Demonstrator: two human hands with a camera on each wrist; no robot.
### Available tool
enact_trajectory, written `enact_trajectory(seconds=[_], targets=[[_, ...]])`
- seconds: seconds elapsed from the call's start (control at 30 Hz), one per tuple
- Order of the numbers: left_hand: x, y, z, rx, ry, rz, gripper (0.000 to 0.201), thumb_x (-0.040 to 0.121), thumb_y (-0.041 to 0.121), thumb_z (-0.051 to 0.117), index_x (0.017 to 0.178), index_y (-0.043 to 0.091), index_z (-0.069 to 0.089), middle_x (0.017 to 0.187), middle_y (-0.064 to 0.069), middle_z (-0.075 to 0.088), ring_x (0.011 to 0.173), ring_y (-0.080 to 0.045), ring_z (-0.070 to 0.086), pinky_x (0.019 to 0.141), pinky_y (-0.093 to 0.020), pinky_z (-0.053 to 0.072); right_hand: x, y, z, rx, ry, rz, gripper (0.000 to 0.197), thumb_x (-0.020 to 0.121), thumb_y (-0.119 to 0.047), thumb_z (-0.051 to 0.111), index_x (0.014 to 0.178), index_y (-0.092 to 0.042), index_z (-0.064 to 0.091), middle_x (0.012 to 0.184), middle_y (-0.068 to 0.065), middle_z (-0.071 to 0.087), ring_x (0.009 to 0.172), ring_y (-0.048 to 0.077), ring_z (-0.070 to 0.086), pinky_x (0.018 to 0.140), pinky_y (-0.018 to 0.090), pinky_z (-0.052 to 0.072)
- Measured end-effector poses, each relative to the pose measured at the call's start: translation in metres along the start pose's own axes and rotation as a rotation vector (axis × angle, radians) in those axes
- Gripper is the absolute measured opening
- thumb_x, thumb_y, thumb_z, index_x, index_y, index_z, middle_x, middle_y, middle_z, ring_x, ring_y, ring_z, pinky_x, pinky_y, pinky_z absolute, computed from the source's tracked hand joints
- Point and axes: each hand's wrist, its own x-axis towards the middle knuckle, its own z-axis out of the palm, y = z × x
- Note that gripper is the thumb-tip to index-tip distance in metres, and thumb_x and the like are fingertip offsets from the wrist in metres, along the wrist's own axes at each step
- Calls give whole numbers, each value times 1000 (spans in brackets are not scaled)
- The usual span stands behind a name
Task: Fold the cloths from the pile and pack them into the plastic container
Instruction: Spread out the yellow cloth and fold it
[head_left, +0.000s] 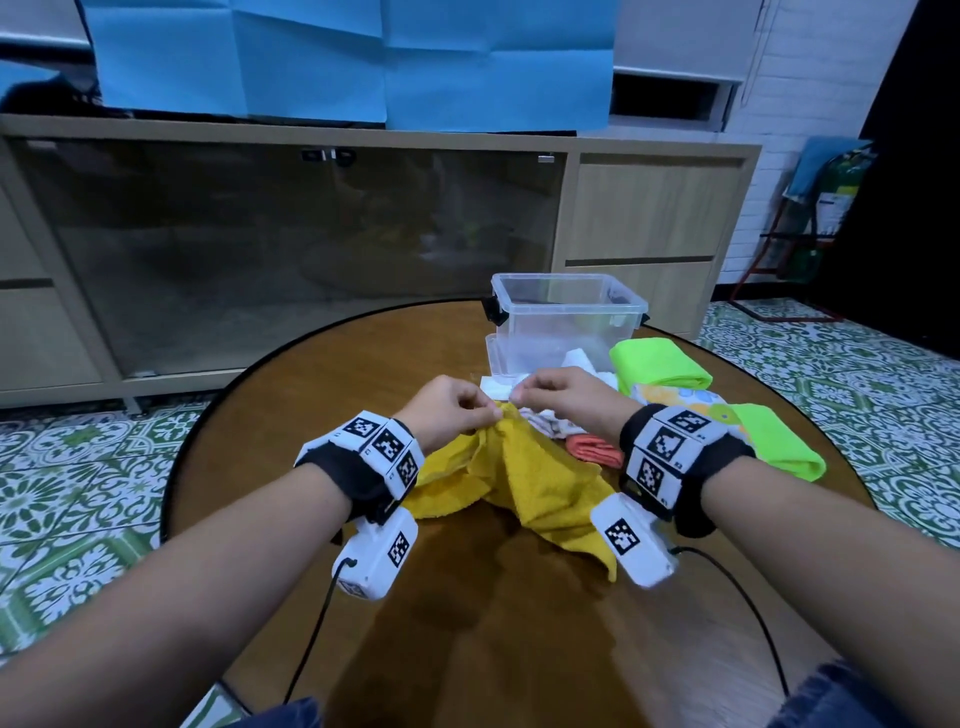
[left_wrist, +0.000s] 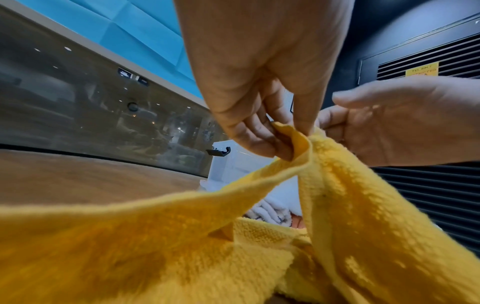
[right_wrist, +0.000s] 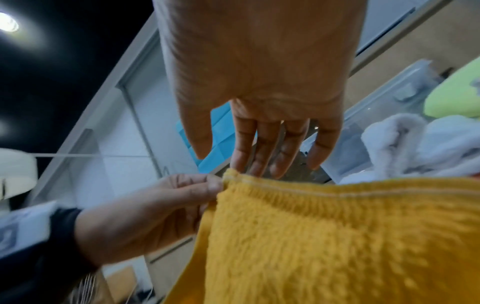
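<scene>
Left grip (head_left: 451, 405) pinches corner of yellow terry cloth (head_left: 540, 488); right grip (head_left: 558, 392) w/ fingers nearly straight at its hem, above round wooden surface (head_left: 332, 395).

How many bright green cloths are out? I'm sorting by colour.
2: one rolled green cloth beside the plastic container, another green cloth nearer the table's right edge. Others may be hidden.

Both hands raised together, left hand (head_left: 449, 410) pinching, right hand (head_left: 563, 396) loose-fingered.

Container (head_left: 566, 312) mouth open; green cloths (head_left: 660, 364) crowd its right
</scene>
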Motion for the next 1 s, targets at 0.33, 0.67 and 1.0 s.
enact_trajectory(seconds=[0.33, 0.67, 1.0], targets=[[1, -3, 1, -137, 56, -20, 16, 90, 6, 58, 103, 16, 60, 76, 0, 63, 69, -9, 57, 62, -15, 51, 5, 8, 6, 40, 23, -16, 19, 88, -8, 62, 104, -2, 69, 91, 2, 65, 82, 8, 58, 77, 15, 46], [3, -4, 6, -225, 137, -90, 7, 84, 4, 67, 87, 9, 70, 65, 2, 62, 49, 0, 54, 48, -11, 46, 11, 14, 20, 75, 108, -47, 22, 78, -2, 73, 66, -17, 61, 68, -2, 62, 59, 0, 56, 64, 12, 47], [-1, 5, 6, -331, 76, -106, 24, 84, 13, 68, 103, -1, 69, 72, 0, 63, 61, -3, 56, 55, -8, 50, 10, 16, 21, 52, 201, -32, 26, 79, -7, 73, 61, -18, 58, 62, -4, 56, 60, 5, 51, 60, 15, 44]])
